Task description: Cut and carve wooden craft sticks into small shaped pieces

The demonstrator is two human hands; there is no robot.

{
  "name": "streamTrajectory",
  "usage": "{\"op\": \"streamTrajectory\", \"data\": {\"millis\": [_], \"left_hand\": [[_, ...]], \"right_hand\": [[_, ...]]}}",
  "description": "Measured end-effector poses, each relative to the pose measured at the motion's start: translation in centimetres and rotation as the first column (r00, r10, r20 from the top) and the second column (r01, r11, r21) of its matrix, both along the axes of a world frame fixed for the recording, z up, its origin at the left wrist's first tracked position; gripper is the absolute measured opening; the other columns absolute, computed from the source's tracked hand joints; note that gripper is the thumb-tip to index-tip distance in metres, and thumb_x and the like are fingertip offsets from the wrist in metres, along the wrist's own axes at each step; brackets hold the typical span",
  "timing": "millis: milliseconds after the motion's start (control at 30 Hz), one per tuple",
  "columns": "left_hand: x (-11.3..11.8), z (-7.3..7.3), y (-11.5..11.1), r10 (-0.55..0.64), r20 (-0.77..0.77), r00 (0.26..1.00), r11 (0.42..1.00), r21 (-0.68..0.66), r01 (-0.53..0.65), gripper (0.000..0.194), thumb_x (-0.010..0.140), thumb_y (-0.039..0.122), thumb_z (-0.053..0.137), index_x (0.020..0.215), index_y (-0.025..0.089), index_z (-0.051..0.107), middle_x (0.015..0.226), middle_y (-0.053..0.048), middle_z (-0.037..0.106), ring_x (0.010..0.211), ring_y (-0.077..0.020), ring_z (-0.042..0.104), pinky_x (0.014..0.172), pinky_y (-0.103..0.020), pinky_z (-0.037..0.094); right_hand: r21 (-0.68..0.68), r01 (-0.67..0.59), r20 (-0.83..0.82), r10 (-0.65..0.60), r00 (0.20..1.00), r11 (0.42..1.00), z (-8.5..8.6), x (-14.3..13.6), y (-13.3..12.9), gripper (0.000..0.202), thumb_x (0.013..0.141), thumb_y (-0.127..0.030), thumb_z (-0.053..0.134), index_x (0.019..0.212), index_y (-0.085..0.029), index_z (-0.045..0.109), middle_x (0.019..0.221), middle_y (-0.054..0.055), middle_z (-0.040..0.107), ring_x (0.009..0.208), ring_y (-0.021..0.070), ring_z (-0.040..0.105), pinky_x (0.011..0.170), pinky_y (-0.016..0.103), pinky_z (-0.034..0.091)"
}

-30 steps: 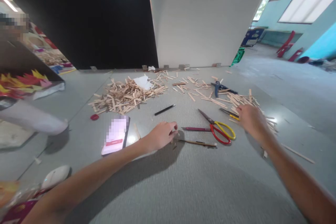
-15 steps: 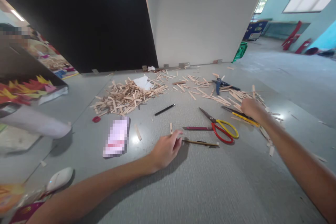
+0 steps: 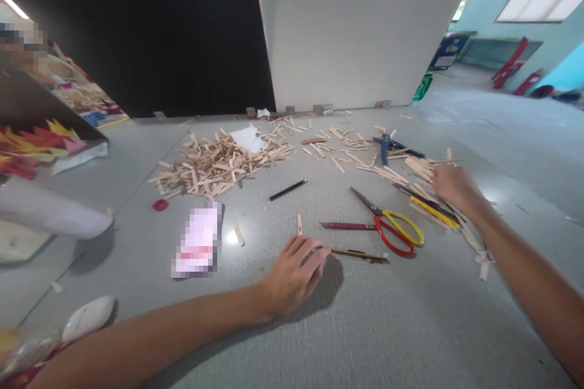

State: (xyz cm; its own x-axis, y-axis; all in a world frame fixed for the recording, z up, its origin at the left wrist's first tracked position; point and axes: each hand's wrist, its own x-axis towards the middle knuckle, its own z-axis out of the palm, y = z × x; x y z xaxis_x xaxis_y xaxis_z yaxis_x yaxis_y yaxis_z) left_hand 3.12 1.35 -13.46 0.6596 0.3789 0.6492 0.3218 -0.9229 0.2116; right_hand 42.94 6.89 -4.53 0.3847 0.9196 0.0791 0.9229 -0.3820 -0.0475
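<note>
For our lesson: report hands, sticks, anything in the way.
Left hand at slim brown tool, grip unclear. Right hand at wooden sticks, grip hidden. Yellow-handled tool alongside, may obstruct.

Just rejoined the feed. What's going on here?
A person's bare right hand is at loose, flat, pale wooden strips on a grey surface; its grip is hidden. The bare left hand, curled, is at one end of a thin brown stick-like tool; whether it holds it is unclear. Metal scissors with red and yellow handles lie between the hands.
</note>
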Motion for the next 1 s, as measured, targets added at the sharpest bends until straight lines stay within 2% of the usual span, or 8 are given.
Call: {"op": "streamTrajectory", "data": {"millis": [100, 233, 400, 500, 567, 667, 700, 1000], "left_hand": [[0.1, 0.0, 0.4, 0.024, 0.068, 0.997, 0.995, -0.097, -0.018, 0.022, 0.11, 0.013, 0.044, 0.124, 0.019, 0.06, 0.105, -0.01, 0.073, 0.095, -0.0224, 0.069, 0.085, -0.036, 0.059], [0.1, -0.5, 0.7, 0.114, 0.196, 0.974, 0.972, -0.226, -0.069, 0.023, 0.11, 0.017, 0.048, 0.132, 0.022, 0.055, 0.111, -0.009, 0.07, 0.097, -0.0212, 0.069, 0.085, -0.034, 0.06], [0.2, -1.6, 0.8, 0.195, 0.309, 0.931, 0.958, -0.265, -0.112, 0.049, 0.11, 0.021, 0.048, 0.156, 0.022, 0.03, 0.129, -0.015, 0.062, 0.098, -0.019, 0.068, 0.085, -0.034, 0.061], [0.4, -1.5, 1.0, 0.256, 0.438, 0.862, 0.912, -0.404, -0.066, 0.039, 0.111, 0.024, 0.048, 0.149, 0.025, 0.037, 0.137, -0.015, 0.057, 0.103, -0.0185, 0.067, 0.09, -0.036, 0.06], [0.6, -0.8, 1.3, 0.357, 0.506, 0.785, 0.783, -0.62, 0.044, 0.029, 0.109, 0.027, 0.053, 0.137, 0.026, 0.045, 0.135, -0.012, 0.058, 0.102, -0.0177, 0.067, 0.093, -0.037, 0.059], [0.8, 1.1, 2.1, 0.615, 0.53, 0.584, 0.335, -0.846, 0.415, 0.027, 0.1, 0.019, 0.064, 0.121, 0.026, 0.048, 0.11, -0.001, 0.066, 0.081, -0.013, 0.069, 0.076, -0.027, 0.059], [0.9, 1.7, 2.5, 0.638, 0.512, 0.575, 0.261, -0.847, 0.463, 0.025, 0.1, 0.02, 0.062, 0.119, 0.026, 0.046, 0.101, 0.001, 0.068, 0.07, -0.0128, 0.067, 0.066, -0.026, 0.058], [3.1, 5.2, 3.7, 0.715, 0.415, 0.562, -0.102, -0.734, 0.671, 0.002, 0.101, 0.023, 0.048, 0.1, 0.022, 0.049, 0.064, 0.0, 0.065, 0.046, -0.0173, 0.06, 0.042, -0.023, 0.043]], "right_hand": [[-0.075, 0.022, -0.042, -0.025, 0.999, 0.997, 1.6, -1.7, -0.2, 0.014, 0.107, -0.025, 0.066, 0.109, -0.014, 0.074, 0.106, 0.009, 0.077, 0.093, 0.0229, 0.075, 0.083, 0.039, 0.061], [-0.132, -0.223, -0.236, 0.188, 0.953, 0.966, 2.6, -6.2, -1.1, 0.029, 0.108, -0.021, 0.053, 0.096, -0.015, 0.078, 0.088, 0.009, 0.08, 0.077, 0.0207, 0.073, 0.07, 0.03, 0.052], [-0.082, -0.593, -0.426, 0.509, 0.748, 0.801, 1.0, -12.9, -4.0, 0.029, 0.102, -0.025, 0.058, 0.079, -0.019, 0.075, 0.069, 0.003, 0.075, 0.061, 0.0169, 0.065, 0.058, 0.026, 0.043], [-0.048, -0.683, -0.455, 0.593, 0.665, 0.729, -0.7, -15.7, -5.9, 0.025, 0.097, -0.02, 0.06, 0.075, -0.02, 0.072, 0.061, 0.0, 0.07, 0.051, 0.0141, 0.058, 0.052, 0.026, 0.036], [0.004, -0.719, -0.424, 0.652, 0.628, 0.695, -1.5, -16.7, -6.8, 0.026, 0.095, -0.014, 0.06, 0.072, -0.021, 0.068, 0.062, 0.001, 0.07, 0.052, 0.0148, 0.057, 0.053, 0.028, 0.035], [0.035, -0.781, -0.379, 0.731, 0.567, 0.624, -2.1, -17.2, -7.8, 0.026, 0.088, -0.006, 0.063, 0.068, -0.022, 0.063, 0.064, 0.002, 0.069, 0.057, 0.0181, 0.061, 0.055, 0.03, 0.034], [0.058, -0.813, -0.361, 0.772, 0.523, 0.579, -2.2, -17.3, -8.1, 0.026, 0.087, -0.004, 0.064, 0.069, -0.023, 0.062, 0.065, 0.002, 0.07, 0.059, 0.0187, 0.063, 0.056, 0.03, 0.035], [0.278, -0.958, 0.265, 0.953, 0.148, 0.071, -5.3, -21.7, -10.3, 0.029, 0.106, -0.005, 0.046, 0.085, -0.016, 0.064, 0.065, 0.002, 0.065, 0.052, 0.0168, 0.054, 0.045, 0.035, 0.029]]}}
